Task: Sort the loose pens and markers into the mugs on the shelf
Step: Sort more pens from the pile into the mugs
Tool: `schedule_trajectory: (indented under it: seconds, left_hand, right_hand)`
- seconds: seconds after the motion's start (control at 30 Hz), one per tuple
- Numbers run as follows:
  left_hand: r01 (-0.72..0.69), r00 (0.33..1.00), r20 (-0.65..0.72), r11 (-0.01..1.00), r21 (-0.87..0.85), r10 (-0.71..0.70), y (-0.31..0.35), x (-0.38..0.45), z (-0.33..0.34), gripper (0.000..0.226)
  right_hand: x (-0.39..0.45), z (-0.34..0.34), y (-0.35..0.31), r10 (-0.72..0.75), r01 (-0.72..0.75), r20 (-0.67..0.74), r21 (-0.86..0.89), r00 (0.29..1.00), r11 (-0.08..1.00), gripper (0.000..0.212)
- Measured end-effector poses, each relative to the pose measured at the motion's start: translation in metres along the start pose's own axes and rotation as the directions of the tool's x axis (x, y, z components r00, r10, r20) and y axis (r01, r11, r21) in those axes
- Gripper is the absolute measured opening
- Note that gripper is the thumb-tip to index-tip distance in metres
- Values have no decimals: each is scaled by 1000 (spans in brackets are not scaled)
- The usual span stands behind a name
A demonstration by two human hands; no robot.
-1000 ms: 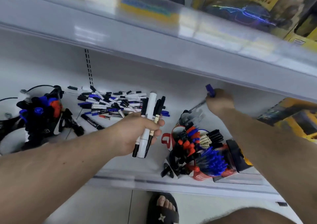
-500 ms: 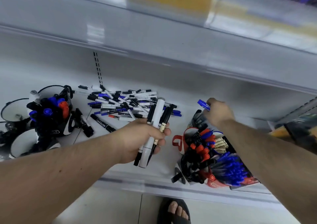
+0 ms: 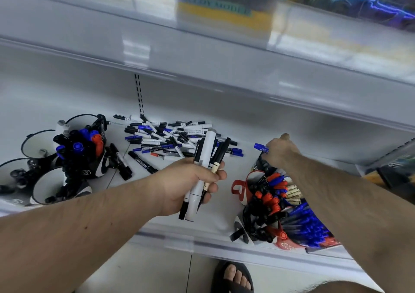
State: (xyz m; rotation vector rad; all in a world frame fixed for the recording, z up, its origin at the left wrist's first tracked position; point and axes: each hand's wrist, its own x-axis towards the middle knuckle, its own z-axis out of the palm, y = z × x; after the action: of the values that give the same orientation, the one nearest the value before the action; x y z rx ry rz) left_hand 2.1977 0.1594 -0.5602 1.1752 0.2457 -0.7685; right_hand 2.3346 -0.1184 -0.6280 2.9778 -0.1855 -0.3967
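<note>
A heap of loose pens and markers [image 3: 170, 135] lies at the back of the white shelf [image 3: 224, 203]. My left hand [image 3: 186, 187] grips a bundle of markers [image 3: 202, 171], one thick white and several thin black, held upright in front of the heap. My right hand [image 3: 280, 151] pinches a blue-capped pen [image 3: 261, 147] just above a group of red and white mugs [image 3: 269, 207] stuffed with black, orange, beige and blue pens. At the left stand black and white mugs [image 3: 83, 156]; one is full of black, blue and red markers.
An upper shelf edge [image 3: 224, 52] overhangs the work area. Two black markers [image 3: 121, 161] lie apart beside the left mugs. Yellow boxes [image 3: 395, 171] sit at the far right. My sandalled foot [image 3: 233, 277] shows on the tiled floor below the shelf front.
My right hand has come down and left with the blue-capped pen, from near the back wall to just above the right mugs. My left hand keeps its grip on the bundle.
</note>
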Motion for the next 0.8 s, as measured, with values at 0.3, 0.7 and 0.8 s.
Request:
schedule_trajectory:
  seconds: [0.3,0.7,0.8]
  left_hand:
    - [-152,938,-300,983,99,175,18,-30,-49,16]
    - [-260,875,-358,941,219,325,28,-108,-119,22]
    - [-343,835,-436,937,62,334,35,-125,-143,20]
  right_hand:
    - [-104,-70,-101,-473,469,0,138,881,873,27]
    - [-199,-113,-227,-597,639,-230,304,769,707,45]
    - [-206,-132,-242,-199,553,-538,647,819,525,30]
